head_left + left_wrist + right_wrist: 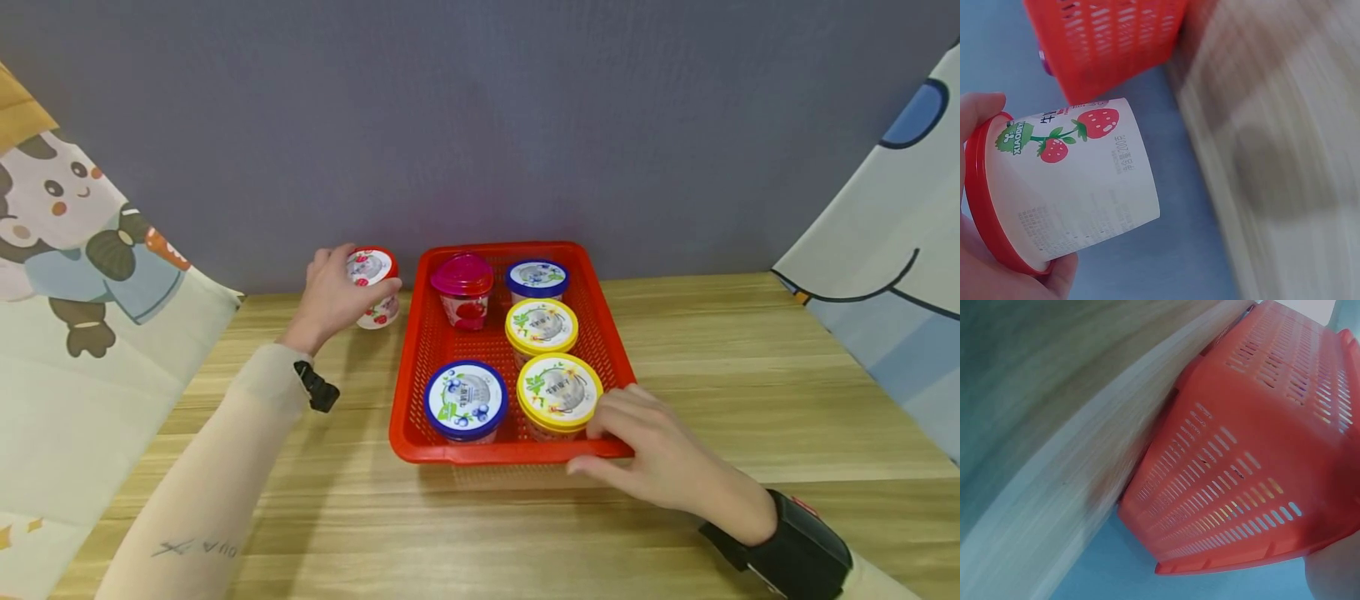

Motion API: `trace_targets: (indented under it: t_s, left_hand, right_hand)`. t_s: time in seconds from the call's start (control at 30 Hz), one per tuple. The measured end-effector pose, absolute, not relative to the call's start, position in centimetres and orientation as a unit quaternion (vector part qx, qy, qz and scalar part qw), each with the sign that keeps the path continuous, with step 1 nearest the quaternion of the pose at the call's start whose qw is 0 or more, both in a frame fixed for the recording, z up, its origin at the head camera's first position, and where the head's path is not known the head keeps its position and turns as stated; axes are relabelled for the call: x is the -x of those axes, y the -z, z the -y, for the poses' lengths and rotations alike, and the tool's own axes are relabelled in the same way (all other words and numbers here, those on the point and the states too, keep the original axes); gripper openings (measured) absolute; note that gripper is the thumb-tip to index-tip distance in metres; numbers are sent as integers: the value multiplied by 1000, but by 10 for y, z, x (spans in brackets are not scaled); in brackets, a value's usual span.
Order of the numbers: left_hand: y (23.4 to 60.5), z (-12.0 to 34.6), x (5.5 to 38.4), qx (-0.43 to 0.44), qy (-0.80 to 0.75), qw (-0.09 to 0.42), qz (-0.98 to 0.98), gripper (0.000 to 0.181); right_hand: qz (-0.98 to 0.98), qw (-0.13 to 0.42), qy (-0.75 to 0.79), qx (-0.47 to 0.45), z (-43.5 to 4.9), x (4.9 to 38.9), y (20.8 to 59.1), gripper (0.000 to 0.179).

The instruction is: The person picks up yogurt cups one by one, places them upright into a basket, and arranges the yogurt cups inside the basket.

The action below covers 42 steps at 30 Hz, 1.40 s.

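My left hand [330, 293] grips a white cup with a red lid and strawberry print [378, 313], left of the red basket [400, 417]. In the left wrist view the fingers and thumb hold this cup [1079, 181] around its lid, its base over the table. At the basket's front right corner, my right hand [660, 450] holds the rim, fingers over the inner side and thumb outside. Inside the basket are two yellow-lidded cups [559, 392], two blue-lidded cups [465, 402] and a cup with a domed magenta lid [462, 279].
The basket stands on a wood-grain table [345, 500], close to a grey back wall [480, 125]. Cartoon-printed cloth hangs at the left [82, 250] and right [892, 250]. In the right wrist view, the basket's slotted side [1210, 487] fills much of the picture.
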<state>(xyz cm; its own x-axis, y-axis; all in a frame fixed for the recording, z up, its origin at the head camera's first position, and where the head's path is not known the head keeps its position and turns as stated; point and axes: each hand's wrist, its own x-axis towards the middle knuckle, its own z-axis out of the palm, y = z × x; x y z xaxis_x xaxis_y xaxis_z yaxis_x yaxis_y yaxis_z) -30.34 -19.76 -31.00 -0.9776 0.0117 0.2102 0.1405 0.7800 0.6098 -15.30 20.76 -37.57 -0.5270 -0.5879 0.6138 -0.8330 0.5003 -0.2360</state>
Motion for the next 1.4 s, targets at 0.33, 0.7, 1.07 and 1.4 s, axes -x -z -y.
trace_targets:
  t_s: [0.33, 0.7, 1.07, 1.4]
  left_hand:
    - [285, 181, 291, 69, 331, 121, 933, 97]
    - [261, 168, 285, 78, 326, 134, 933, 95]
    - [251, 148, 284, 101, 336, 120, 929, 96]
    - [250, 132, 284, 126, 322, 109, 932, 98]
  right_hand:
    - [831, 241, -261, -428, -207, 153, 376, 39]
    - [828, 243, -263, -432, -206, 154, 377, 38]
    - [828, 244, -263, -431, -206, 154, 378, 38]
    - [831, 244, -260, -427, -207, 153, 376, 38]
